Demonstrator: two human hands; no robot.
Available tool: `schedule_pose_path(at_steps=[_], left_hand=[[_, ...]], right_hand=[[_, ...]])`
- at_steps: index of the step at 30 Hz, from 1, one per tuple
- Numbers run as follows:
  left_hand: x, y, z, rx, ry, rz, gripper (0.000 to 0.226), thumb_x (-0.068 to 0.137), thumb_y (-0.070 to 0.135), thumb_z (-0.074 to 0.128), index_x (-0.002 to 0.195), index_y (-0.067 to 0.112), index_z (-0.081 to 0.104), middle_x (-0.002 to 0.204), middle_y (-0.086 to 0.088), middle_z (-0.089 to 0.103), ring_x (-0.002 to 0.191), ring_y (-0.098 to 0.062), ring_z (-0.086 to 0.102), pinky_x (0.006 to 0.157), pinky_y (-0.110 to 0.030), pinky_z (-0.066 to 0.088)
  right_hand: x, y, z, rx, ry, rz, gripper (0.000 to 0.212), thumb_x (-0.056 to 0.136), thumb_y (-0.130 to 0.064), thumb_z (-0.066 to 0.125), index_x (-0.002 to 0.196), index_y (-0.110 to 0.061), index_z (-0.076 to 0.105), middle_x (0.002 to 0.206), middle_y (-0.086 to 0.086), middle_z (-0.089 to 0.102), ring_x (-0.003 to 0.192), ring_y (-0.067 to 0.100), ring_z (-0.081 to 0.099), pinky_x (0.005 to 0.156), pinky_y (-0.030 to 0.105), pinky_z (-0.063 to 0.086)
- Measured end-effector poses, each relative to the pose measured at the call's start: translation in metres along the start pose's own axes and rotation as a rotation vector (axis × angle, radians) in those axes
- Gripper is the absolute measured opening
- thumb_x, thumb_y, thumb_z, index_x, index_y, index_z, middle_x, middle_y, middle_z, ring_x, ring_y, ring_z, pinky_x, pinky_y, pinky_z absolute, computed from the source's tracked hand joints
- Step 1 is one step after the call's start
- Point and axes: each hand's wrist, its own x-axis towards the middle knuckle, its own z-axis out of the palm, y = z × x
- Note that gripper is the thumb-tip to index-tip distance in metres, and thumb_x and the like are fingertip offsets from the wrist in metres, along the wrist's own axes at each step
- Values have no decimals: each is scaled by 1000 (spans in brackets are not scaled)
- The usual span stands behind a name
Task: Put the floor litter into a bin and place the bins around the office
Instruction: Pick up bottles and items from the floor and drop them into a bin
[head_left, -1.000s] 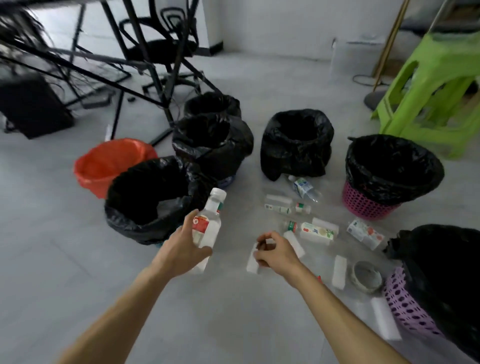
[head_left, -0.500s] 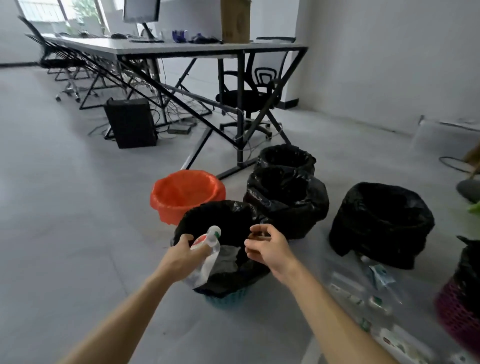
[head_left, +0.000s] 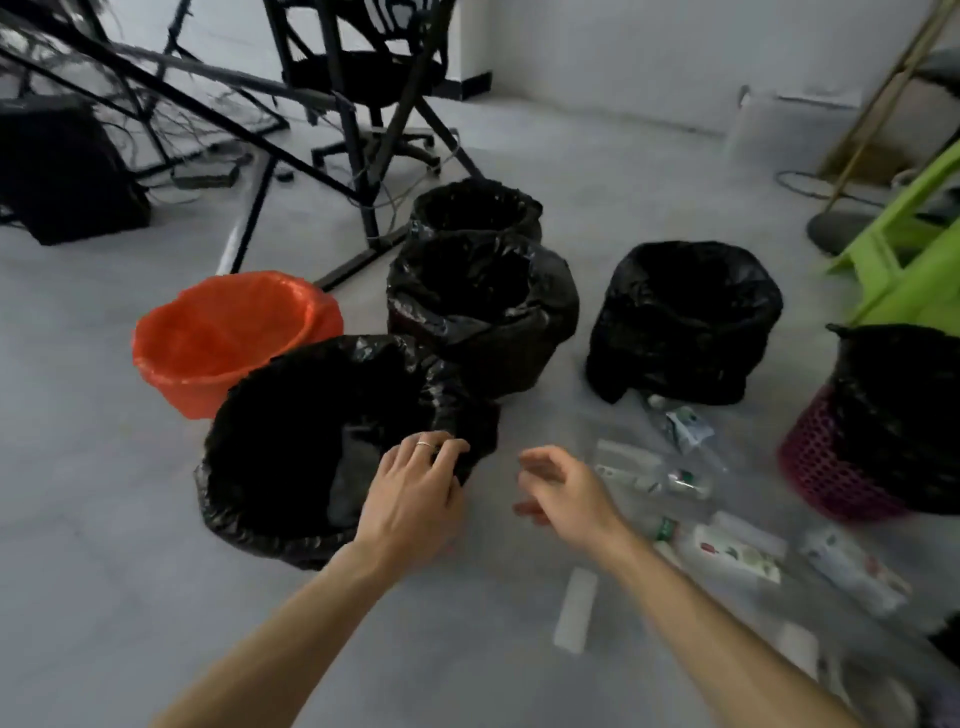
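A bin lined with a black bag (head_left: 249, 447) stands nearest me on the floor, with something pale lying inside it. My left hand (head_left: 415, 499) rests at its near right rim, fingers on the bag's edge, holding no litter. My right hand (head_left: 561, 493) hovers just right of that bin with fingers loosely apart and nothing in them. Litter lies on the floor to the right: several plastic bottles (head_left: 727, 551), a crumpled bottle (head_left: 680, 423) and white strips (head_left: 575, 608).
An orange-lined bin (head_left: 171, 353) sits at the left. Behind stand three black-lined bins (head_left: 550, 322) (head_left: 524, 208) (head_left: 763, 301), and a red basket bin (head_left: 821, 467) at the right. Desk legs, an office chair (head_left: 363, 78), a green stool (head_left: 914, 260) and cables crowd the back.
My left hand no longer holds the bottle it carried over the near bin. Both hands have come away empty, the right one drawing back toward the litter.
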Motion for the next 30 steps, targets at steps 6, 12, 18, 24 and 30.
schedule_pose_path(at_steps=[6,12,18,24,30], left_hand=[[-13,148,104,-23,-553,265,52,90,23,48,142,24,46,148,-2,44,136,-26,39,115,-38,26],[-51,240,177,-19,-816,262,54,94,28,48,147,25,38,153,-3,37,139,-25,35,113,-40,31],[-76,278,221,4,-914,298,66,95,29,52,153,31,22,162,-5,19,143,-28,30,112,-44,33],[-99,296,260,36,-911,418,81,97,27,53,155,43,-1,165,2,-18,152,-28,11,119,-48,26],[-111,291,279,-18,-836,440,72,97,18,53,156,34,15,165,3,14,147,-25,21,117,-39,30]], right_hand=[[-69,128,-134,-142,277,171,11,95,-17,61,99,-27,65,100,-3,70,75,15,74,56,15,48],[-137,227,-207,-248,412,345,16,93,-19,61,106,-28,62,112,-4,67,98,14,65,90,36,53],[-184,302,-223,-677,560,582,49,92,-31,59,137,-17,47,149,11,40,134,34,37,106,43,38],[-206,362,-212,-839,465,692,58,89,-54,54,144,-46,35,163,9,-9,149,39,-5,114,58,21],[-211,370,-199,-864,580,629,30,88,-52,59,116,-41,58,160,4,6,135,36,19,94,51,45]])
